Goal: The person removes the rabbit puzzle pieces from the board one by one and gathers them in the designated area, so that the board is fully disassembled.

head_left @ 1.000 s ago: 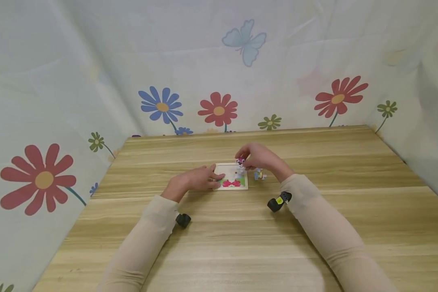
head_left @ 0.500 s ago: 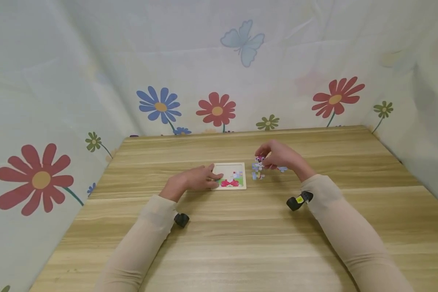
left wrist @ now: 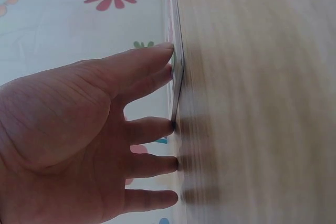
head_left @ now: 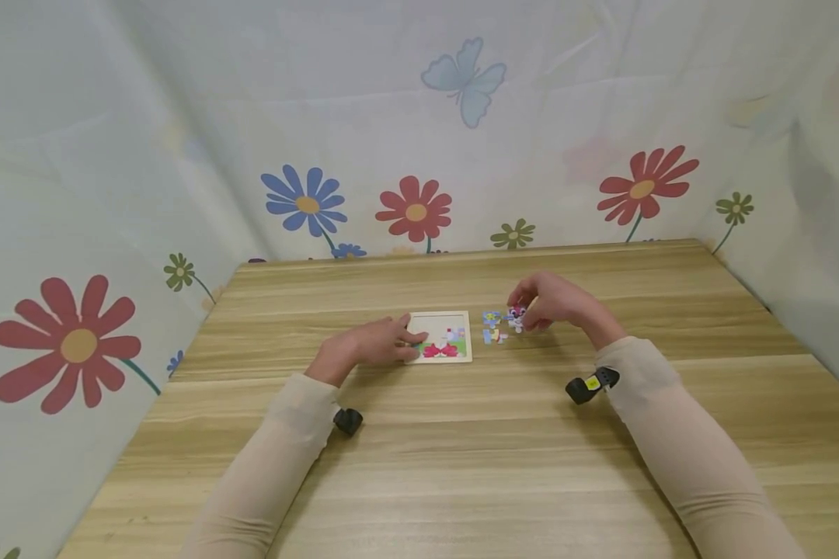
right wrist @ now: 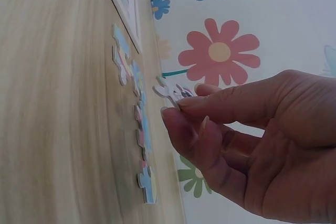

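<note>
My right hand (head_left: 559, 301) pinches a jigsaw piece (head_left: 516, 314) with a pink and white printed figure between thumb and fingertips. In the right wrist view that piece (right wrist: 170, 92) is held raised off the tabletop. My left hand (head_left: 381, 341) lies with extended fingers at the left side of a puzzle tray (head_left: 471, 341). Thumb and fingertips touch the tray's edge in the left wrist view, where the other fingers (left wrist: 152, 165) reach the table. Inside the tray, fitted pieces (head_left: 443, 351) show red shapes and green along the bottom; its upper part is bare.
Loose blue jigsaw pieces (head_left: 492, 317) lie on the table just right of the tray. Several of them (right wrist: 142, 124) run in a row under my right hand. The wooden table (head_left: 419, 450) meets a flower-printed cloth (head_left: 349, 101) at the back and sides.
My right hand has moved from above the tray to the right, over the loose pieces, still holding its jigsaw piece. My left hand stays on the tray; the view shifts slightly.
</note>
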The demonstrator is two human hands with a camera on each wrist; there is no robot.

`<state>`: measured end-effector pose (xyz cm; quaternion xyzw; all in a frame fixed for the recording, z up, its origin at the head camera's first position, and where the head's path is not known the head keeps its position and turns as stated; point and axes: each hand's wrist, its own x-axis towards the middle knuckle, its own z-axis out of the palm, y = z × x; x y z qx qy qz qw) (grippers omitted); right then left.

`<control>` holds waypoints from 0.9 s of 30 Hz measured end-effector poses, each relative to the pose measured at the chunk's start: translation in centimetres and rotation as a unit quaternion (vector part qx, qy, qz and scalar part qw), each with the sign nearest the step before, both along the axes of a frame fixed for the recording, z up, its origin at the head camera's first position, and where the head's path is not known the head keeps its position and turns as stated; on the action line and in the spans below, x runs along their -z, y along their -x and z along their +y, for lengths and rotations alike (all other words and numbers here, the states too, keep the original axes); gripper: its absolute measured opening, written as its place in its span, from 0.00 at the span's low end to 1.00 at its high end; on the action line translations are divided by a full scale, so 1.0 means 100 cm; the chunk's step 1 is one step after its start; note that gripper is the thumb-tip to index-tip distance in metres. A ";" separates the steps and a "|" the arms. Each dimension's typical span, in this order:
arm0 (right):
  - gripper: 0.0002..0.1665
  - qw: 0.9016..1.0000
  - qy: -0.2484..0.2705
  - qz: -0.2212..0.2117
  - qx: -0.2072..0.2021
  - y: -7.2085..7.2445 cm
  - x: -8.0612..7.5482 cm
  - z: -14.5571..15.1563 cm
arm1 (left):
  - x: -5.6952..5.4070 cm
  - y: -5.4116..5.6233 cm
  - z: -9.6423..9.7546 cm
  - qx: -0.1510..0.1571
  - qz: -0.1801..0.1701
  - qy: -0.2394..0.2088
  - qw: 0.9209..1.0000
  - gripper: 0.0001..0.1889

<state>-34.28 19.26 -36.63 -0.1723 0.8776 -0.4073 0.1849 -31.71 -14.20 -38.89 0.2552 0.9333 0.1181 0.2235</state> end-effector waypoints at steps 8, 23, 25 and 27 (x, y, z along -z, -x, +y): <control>0.19 0.999 -0.029 -0.028 -0.007 0.001 0.007 -0.002 | -0.001 -0.001 0.000 0.002 0.000 0.000 1.000 0.26; 0.21 0.987 -0.144 0.035 -0.059 0.001 0.012 -0.011 | -0.001 -0.002 0.000 -0.004 0.002 0.004 1.000 0.26; 0.20 0.986 -0.149 0.038 -0.063 0.001 0.012 -0.012 | -0.001 -0.001 0.000 -0.005 0.002 0.005 1.000 0.26; 0.20 0.986 -0.152 0.039 -0.064 0.000 0.012 -0.013 | -0.001 -0.001 0.000 -0.006 0.002 0.004 1.000 0.26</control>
